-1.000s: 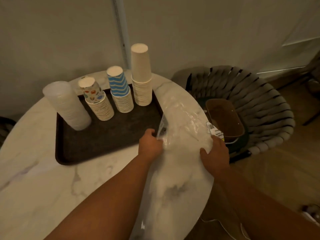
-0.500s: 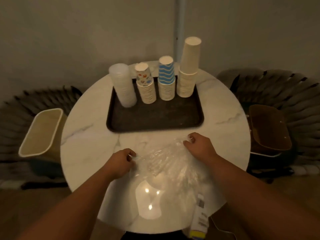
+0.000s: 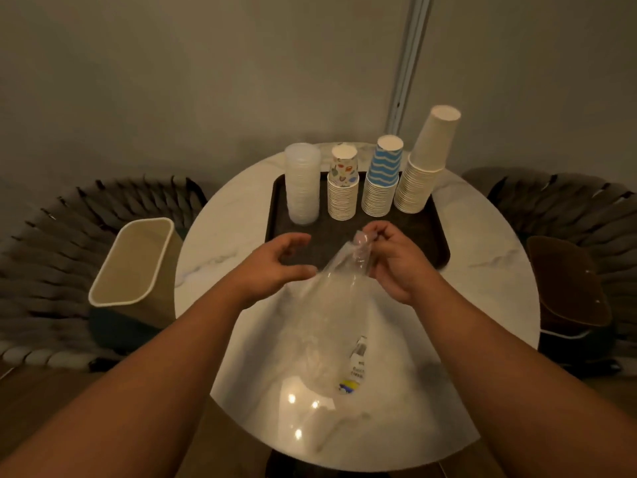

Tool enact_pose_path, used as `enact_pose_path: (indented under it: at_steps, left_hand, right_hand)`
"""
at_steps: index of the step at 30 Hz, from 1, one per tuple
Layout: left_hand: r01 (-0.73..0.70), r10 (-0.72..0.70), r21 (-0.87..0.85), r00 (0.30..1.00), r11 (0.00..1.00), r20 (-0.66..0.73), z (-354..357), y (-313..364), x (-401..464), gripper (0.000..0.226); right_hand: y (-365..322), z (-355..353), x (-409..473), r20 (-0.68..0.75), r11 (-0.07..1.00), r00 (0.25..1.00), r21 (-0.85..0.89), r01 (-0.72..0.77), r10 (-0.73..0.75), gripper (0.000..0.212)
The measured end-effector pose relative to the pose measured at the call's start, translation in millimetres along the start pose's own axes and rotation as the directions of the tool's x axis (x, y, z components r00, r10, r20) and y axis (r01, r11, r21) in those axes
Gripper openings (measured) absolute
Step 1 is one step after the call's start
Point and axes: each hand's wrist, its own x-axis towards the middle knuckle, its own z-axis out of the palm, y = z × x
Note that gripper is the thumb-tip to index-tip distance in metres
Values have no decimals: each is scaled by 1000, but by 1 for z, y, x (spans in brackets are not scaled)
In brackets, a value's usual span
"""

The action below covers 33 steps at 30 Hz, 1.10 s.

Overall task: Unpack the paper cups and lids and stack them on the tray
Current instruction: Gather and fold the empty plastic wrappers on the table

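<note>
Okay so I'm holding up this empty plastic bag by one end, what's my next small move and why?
Probably drop the plastic bag into the beige bin on your left. It looks empty, pinched at the top by your right hand, while the left hand is open beside it. Four stacks already stand on the tray, so the wrapper seems to be just waste.
</note>
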Motion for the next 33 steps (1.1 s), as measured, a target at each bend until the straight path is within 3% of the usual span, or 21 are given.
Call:
enact_pose_path:
  at_steps: [3, 6, 7, 10, 12, 15, 16, 20, 25, 30, 33]
  left_hand:
    - [-108, 107, -44, 994, 993, -9, -10, 8, -5, 48]
    - [-217, 203, -111, 971, 970, -122, -22, 12, -12, 51]
    - [-233, 223, -69, 966, 970, -133, -26, 13, -12, 47]
    - [-218, 267, 291, 954, 931, -139, -29, 20, -9, 18]
    - [-197, 268, 310, 941, 930, -206, -28, 24, -7, 18]
    - [-223, 269, 229, 943, 948, -196, -23, 29, -5, 17]
    - [-221, 263, 208, 943, 953, -203, -23, 29, -5, 18]
    - [-90, 127, 120, 931, 989, -342, -34, 9, -3, 22]
    - [92, -136, -172, 955, 981, -264, -22, -25, -12, 32]
    - [245, -284, -269, 952, 931, -116, -1, -34, -23, 30]
    - [189, -216, -280, 974, 941, -67, 13, -30, -22, 28]
  right_hand:
    - [-11, 26, -1, -14, 994, 999, 98, 43, -42, 25]
    - [-12, 43, 1, -162, 996, 983, 1, 89, -88, 19]
    - [-12, 48, 1, -205, 995, 973, -20, 99, -101, 18]
    - [-15, 57, -3, -230, 984, 965, 90, 152, -128, 14]
    - [-15, 61, -10, -210, 985, 967, 71, 160, -142, 28]
    - [0, 68, -13, -150, 972, 976, -197, 127, -157, 65]
    - [7, 68, -10, -160, 965, 979, -246, 86, -128, 65]
    - [12, 46, -1, -170, 946, 984, -310, -97, 45, 30]
    - [4, 6, -4, -81, 911, 974, -347, -225, 210, 14]
    - [-1, -5, -7, 11, 772, 992, -629, -93, 128, 13]
    - [2, -8, -10, 72, 721, 991, -693, -28, 108, 16]
